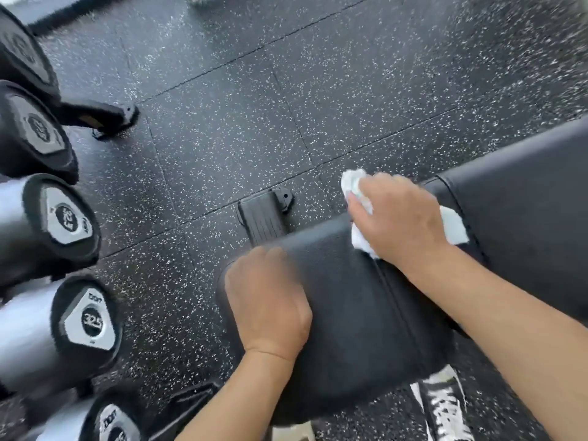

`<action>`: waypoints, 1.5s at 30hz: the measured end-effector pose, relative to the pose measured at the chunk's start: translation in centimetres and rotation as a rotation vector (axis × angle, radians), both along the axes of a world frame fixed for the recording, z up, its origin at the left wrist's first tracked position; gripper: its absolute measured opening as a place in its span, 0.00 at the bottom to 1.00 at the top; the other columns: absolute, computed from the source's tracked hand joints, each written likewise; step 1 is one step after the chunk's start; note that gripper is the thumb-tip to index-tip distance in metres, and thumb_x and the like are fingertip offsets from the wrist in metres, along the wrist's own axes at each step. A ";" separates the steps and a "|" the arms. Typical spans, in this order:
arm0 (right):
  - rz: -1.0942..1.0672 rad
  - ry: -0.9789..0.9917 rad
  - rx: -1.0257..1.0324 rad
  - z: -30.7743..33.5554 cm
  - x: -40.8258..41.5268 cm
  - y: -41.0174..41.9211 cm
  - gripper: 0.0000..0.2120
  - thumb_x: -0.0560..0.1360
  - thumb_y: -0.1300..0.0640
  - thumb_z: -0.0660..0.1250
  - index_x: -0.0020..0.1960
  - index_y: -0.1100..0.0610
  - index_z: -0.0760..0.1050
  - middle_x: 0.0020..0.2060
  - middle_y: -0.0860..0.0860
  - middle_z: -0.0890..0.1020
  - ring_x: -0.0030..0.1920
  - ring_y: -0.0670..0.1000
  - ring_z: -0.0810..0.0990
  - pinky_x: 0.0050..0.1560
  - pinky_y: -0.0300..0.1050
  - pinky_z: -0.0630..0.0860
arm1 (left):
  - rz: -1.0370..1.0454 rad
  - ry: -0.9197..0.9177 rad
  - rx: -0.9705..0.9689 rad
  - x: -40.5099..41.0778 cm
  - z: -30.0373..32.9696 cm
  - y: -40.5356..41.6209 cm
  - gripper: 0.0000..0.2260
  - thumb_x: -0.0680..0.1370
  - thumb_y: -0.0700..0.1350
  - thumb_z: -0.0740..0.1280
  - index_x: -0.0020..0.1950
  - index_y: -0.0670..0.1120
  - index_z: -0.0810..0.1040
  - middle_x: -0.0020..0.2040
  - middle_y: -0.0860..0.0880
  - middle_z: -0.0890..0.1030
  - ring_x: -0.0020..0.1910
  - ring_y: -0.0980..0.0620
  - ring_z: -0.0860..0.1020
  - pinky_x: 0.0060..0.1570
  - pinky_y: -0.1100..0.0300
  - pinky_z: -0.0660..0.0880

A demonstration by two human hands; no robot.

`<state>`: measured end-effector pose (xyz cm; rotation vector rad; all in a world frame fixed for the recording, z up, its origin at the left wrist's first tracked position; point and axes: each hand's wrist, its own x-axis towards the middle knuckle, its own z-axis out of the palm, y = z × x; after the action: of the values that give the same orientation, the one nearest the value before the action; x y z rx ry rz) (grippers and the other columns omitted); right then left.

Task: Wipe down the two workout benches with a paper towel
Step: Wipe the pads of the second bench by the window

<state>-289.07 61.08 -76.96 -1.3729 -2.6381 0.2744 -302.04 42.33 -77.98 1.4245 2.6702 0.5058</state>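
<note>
The right hand (397,218) lies palm-down on a crumpled white paper towel (453,226), pressing it onto the black padded bench (366,313) just where the seat pad meets the longer back pad (525,224) – white towel shows past the fingertips and again behind the wrist. Whether this grip curls round the towel or simply presses it flat, I cannot tell; the fingers are blurred. The left hand (270,297) rests on the near-left corner of the seat pad, its fingers bent over the pad's edge, holding the pad itself. The seat pad is creased by a stitched seam running between the two forearms. Beyond the pad a black ribbed bench foot (264,214) sits on the speckled rubber floor (254,106). Along the left edge stands a row of dumbbells (92,319), some end caps marked 32.5. Bottom right – a black shoe with white laces (445,409) under the bench
</note>
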 end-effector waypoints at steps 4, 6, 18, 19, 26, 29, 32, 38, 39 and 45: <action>-0.198 0.093 0.021 -0.7 1.2 -2.1 0.15 0.82 0.45 0.62 0.48 0.57 0.77 0.37 0.54 0.78 0.39 0.61 0.78 0.35 0.47 0.61 | -0.106 0.011 -0.029 -0.1 0.2 -0.2 0.17 0.74 0.42 0.60 0.62 0.44 0.77 0.63 0.42 0.76 0.62 0.35 0.73 0.68 0.37 0.69; -0.252 0.086 0.028 -0.2 4.4 -6.1 0.18 0.83 0.45 0.58 0.54 0.57 0.80 0.36 0.53 0.77 0.38 0.60 0.77 0.34 0.47 0.63 | -0.259 0.022 -0.074 -0.4 0.5 -0.3 0.19 0.73 0.42 0.60 0.62 0.44 0.78 0.65 0.41 0.76 0.64 0.34 0.73 0.69 0.33 0.68; -0.592 0.348 -0.192 3.3 11.6 -13.5 0.11 0.81 0.50 0.69 0.57 0.56 0.76 0.49 0.52 0.81 0.51 0.60 0.78 0.47 0.54 0.71 | -1.048 0.092 -0.150 0.6 1.8 2.3 0.22 0.77 0.43 0.64 0.72 0.46 0.76 0.74 0.45 0.74 0.73 0.37 0.71 0.74 0.36 0.66; -0.607 0.429 -0.181 3.3 10.6 -12.1 0.11 0.81 0.51 0.70 0.58 0.56 0.75 0.51 0.52 0.81 0.52 0.59 0.78 0.48 0.55 0.71 | -1.018 0.073 -0.122 0.4 1.5 2.3 0.21 0.77 0.44 0.64 0.71 0.46 0.76 0.73 0.44 0.74 0.73 0.37 0.71 0.74 0.36 0.65; -0.508 0.247 -0.085 0.4 5.8 -11.1 0.27 0.78 0.39 0.67 0.69 0.56 0.74 0.57 0.53 0.78 0.54 0.58 0.75 0.53 0.54 0.71 | -0.929 0.058 -0.108 0.5 0.7 2.2 0.23 0.77 0.47 0.64 0.71 0.44 0.74 0.74 0.42 0.71 0.70 0.37 0.71 0.74 0.41 0.65; -0.527 0.242 -0.010 -0.2 7.8 -13.8 0.28 0.77 0.39 0.68 0.69 0.56 0.75 0.52 0.53 0.78 0.49 0.58 0.75 0.48 0.56 0.72 | -0.931 0.067 -0.112 0.4 0.8 2.1 0.22 0.77 0.48 0.64 0.71 0.43 0.75 0.74 0.42 0.71 0.70 0.36 0.71 0.75 0.41 0.64; -0.486 0.275 0.071 -0.9 10.0 -15.0 0.15 0.77 0.47 0.72 0.55 0.57 0.80 0.41 0.53 0.77 0.40 0.58 0.76 0.39 0.56 0.75 | -0.926 0.088 -0.114 0.6 0.6 2.3 0.23 0.76 0.48 0.63 0.70 0.44 0.74 0.74 0.41 0.71 0.70 0.36 0.70 0.74 0.38 0.65; -0.480 0.345 0.022 1.1 8.5 -11.0 0.16 0.81 0.44 0.67 0.55 0.57 0.81 0.42 0.53 0.79 0.41 0.58 0.79 0.38 0.55 0.77 | -0.931 0.080 -0.107 0.7 0.7 2.4 0.23 0.75 0.49 0.63 0.71 0.45 0.72 0.74 0.40 0.71 0.72 0.35 0.70 0.78 0.40 0.61; -0.496 0.364 -0.022 1.4 7.4 -9.6 0.19 0.81 0.43 0.65 0.60 0.58 0.80 0.47 0.54 0.79 0.45 0.59 0.79 0.42 0.56 0.77 | -0.928 0.077 -0.109 0.7 0.7 2.5 0.24 0.75 0.49 0.63 0.71 0.45 0.72 0.74 0.41 0.71 0.73 0.35 0.70 0.78 0.40 0.61; -0.468 0.401 -0.057 0.7 5.0 -8.4 0.17 0.80 0.47 0.69 0.58 0.61 0.78 0.51 0.57 0.78 0.49 0.60 0.76 0.47 0.54 0.74 | -0.944 0.073 -0.094 0.3 0.1 2.4 0.23 0.76 0.49 0.63 0.71 0.45 0.72 0.74 0.41 0.70 0.73 0.37 0.68 0.75 0.37 0.64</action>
<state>-284.11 52.66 -76.23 -1.6923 -1.9424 0.5016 -301.74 44.72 -77.84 2.4028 1.6905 0.2192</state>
